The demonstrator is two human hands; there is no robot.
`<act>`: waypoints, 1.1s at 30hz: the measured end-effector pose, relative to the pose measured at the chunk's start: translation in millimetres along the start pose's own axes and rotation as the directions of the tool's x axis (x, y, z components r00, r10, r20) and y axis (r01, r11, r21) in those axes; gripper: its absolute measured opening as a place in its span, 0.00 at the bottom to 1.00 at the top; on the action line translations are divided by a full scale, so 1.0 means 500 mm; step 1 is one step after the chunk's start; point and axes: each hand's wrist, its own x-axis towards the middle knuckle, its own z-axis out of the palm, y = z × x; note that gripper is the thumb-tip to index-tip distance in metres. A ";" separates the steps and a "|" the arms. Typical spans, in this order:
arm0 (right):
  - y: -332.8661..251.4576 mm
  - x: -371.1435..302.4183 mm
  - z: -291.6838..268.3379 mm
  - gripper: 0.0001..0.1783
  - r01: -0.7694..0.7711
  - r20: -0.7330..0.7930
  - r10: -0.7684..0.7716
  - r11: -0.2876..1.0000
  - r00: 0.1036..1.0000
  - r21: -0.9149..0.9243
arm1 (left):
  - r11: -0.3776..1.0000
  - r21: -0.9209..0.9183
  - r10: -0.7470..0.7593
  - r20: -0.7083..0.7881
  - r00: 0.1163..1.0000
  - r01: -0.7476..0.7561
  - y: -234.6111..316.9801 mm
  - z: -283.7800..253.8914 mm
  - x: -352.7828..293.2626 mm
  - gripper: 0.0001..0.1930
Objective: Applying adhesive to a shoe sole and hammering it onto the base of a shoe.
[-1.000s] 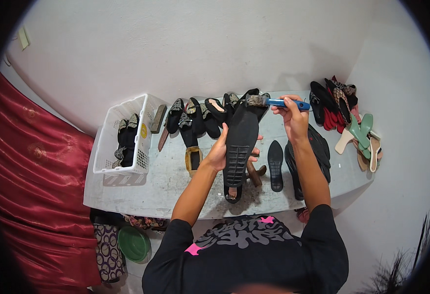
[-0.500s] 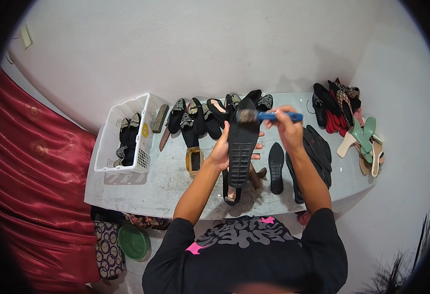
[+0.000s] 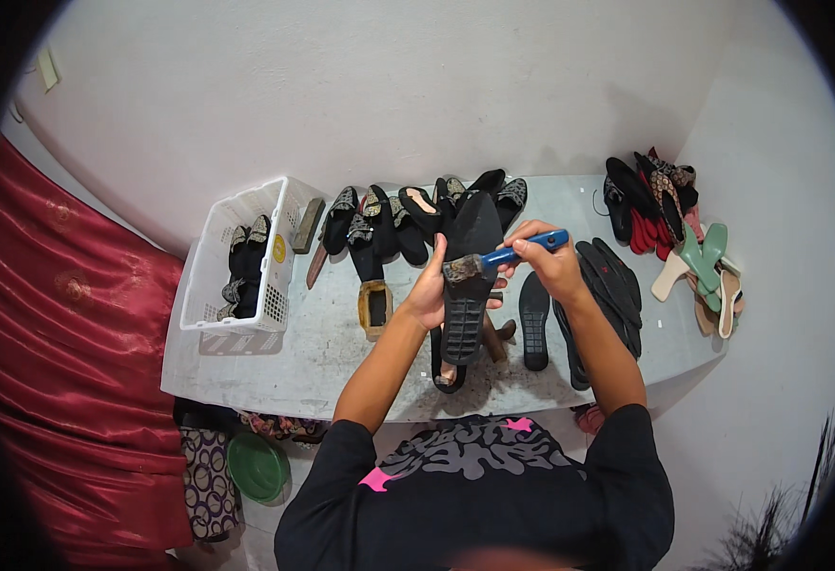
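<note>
My left hand (image 3: 425, 293) grips a black shoe sole (image 3: 463, 335) from its left side, holding it raised above the table with the toe end pointing away from me and the ridged heel part nearest. In my right hand (image 3: 552, 265) is a paintbrush with a blue handle (image 3: 501, 257). Its bristles lie against the middle of the sole, just above the ridges. Beneath the held sole, a black shoe (image 3: 449, 383) shows in part, beside a hammer-like tool (image 3: 495, 344) with a wooden handle. Another black sole (image 3: 534, 328) lies just to the right.
Several black patterned shoes (image 3: 339, 221) line the table's back. A white basket (image 3: 275, 285) of shoes stands left, near a yellowish open container (image 3: 374, 311). Black soles (image 3: 615, 295) are piled on the right, with sandals and green shoe parts (image 3: 701, 257) beyond. A red curtain (image 3: 75, 362) hangs left.
The brush has come down along the sole toward me, from the front part to the middle, and its handle now slants up to the right. My left hand keeps holding the sole.
</note>
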 end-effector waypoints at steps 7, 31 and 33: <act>0.003 0.021 0.008 0.08 0.122 -0.280 -0.073 0.980 0.957 0.159 | 0.986 0.139 0.077 0.082 0.994 -0.087 -0.001 0.020 -0.001 0.46; 0.004 -0.006 0.020 0.08 0.108 -0.278 -0.061 0.981 0.959 0.160 | 0.997 0.048 0.062 0.071 0.996 -0.066 0.000 0.028 -0.005 0.45; 0.000 -0.020 0.037 0.08 0.036 -0.142 -0.015 0.989 0.990 0.145 | 0.996 0.053 0.062 0.076 0.995 -0.067 0.009 0.012 -0.010 0.45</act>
